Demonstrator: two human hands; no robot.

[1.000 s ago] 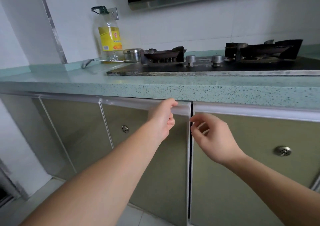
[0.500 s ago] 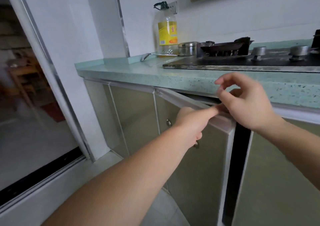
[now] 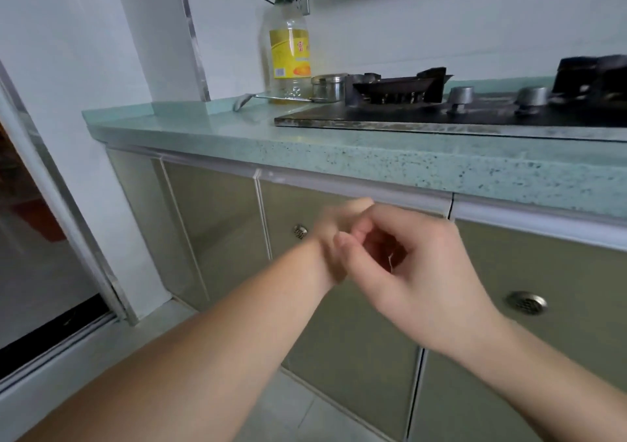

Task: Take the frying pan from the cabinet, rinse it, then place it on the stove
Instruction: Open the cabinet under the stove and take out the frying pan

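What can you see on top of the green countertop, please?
On the countertop stand an oil bottle, a small steel pot with a long handle, and the black gas stove. No frying pan shows; the cabinet doors hide everything below.

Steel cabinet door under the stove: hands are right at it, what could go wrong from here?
1. The steel cabinet door looks shut and shows no handle; the blurred left hand may lose its hold on the top edge.
2. The right hand sits close by the seam, so fingers could get pinched.
3. No frying pan is visible, so this may be the wrong door.
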